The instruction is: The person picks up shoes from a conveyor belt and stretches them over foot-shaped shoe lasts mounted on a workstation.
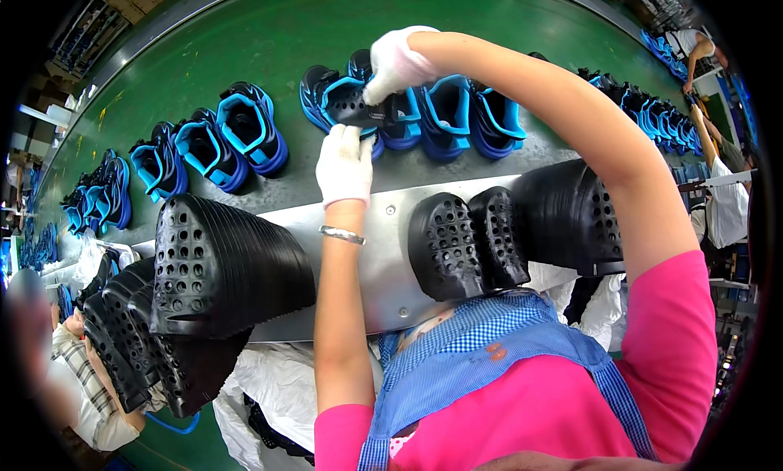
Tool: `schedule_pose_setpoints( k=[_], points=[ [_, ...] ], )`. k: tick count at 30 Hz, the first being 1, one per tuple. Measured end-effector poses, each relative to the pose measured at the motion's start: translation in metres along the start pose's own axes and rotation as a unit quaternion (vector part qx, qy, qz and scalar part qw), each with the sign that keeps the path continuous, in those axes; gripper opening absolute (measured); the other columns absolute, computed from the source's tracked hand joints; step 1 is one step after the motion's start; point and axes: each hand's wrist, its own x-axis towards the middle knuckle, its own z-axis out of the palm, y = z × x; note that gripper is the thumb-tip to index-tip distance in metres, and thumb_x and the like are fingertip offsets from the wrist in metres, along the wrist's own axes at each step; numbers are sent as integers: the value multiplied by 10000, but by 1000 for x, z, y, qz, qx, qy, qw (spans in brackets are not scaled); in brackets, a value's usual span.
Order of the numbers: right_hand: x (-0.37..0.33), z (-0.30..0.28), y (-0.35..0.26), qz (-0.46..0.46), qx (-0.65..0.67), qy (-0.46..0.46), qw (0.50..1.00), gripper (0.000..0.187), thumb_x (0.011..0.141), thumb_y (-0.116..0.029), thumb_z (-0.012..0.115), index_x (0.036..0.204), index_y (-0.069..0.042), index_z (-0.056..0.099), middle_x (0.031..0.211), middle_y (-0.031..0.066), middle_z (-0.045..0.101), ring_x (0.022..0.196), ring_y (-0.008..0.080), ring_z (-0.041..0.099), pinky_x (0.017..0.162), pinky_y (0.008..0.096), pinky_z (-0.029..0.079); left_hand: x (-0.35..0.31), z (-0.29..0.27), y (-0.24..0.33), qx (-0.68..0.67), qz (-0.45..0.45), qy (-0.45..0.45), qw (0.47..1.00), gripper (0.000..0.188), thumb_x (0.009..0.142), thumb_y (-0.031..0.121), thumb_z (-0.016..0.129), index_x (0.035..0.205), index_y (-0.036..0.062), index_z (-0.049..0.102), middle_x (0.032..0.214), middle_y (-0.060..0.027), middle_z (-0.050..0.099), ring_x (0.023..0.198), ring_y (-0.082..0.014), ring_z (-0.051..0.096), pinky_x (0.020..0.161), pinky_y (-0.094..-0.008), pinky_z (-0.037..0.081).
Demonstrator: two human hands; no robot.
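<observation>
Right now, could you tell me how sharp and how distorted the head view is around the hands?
Head view: the gloved left hand and right hand on the black insole are sharp; the green conveyor belt bows strongly toward the rim; the lower-left edge blurs; soft glare lies on the metal shelf; the corners are black.

Bright, even light falls from overhead, and the colours come out strong and saturated. The green belt (269, 39) shows a soft pale sheen near the top, and the metal table (383, 251) gives a dull grey glare. Shadows are short and soft under the blue shoes (245, 128) and beneath the stacked black soles (220, 267). The centre is sharp. Fisheye bending curves the belt and table edges, and the corners go black. At the far left rim a person's sleeve (28, 324) is blurred; small things at the right rim are squeezed and hard to read.
</observation>
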Motion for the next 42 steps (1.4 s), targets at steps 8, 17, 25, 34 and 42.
schedule_pose_setpoints(
  k=[8,17,25,34,42],
  points=[
    [46,58,-39,17,-98,87,991,260,793,-239,605,971,-93,725,1010,104,696,949,274,666,779,376,531,1,3,1,24,-74,-54,995,261,817,248,647,1000,61,655,1012,-142,647,932,-345,614,809,-398,485],
    [73,79,-43,0,-144,82,986,245,759,-162,658,992,-122,725,1025,61,702,960,238,672,750,369,533,49,7,-11,110,-194,-354,908,388,820,424,603,934,64,689,800,-135,700,777,-280,682,739,-358,518],
    [61,67,-45,-13,-78,89,993,242,740,-105,647,966,-83,728,991,129,701,925,277,679,765,357,538,40,8,-20,74,-211,-314,923,411,791,408,645,907,16,687,724,-129,686,655,-235,681,662,-324,521],
    [60,79,-41,-45,-91,109,989,232,744,-102,644,958,-46,714,981,132,701,921,282,679,758,373,540,54,5,-15,63,-324,-389,860,429,791,357,667,1043,11,640,848,-156,699,773,-267,684,686,-339,532],
    [-57,29,14,-90,-31,114,989,328,860,-350,511,989,-98,677,947,141,678,892,339,639,766,429,509,41,-8,-32,81,-144,-308,937,399,781,388,647,1023,71,677,987,-183,666,921,-383,616,793,-405,494]
  ],
)
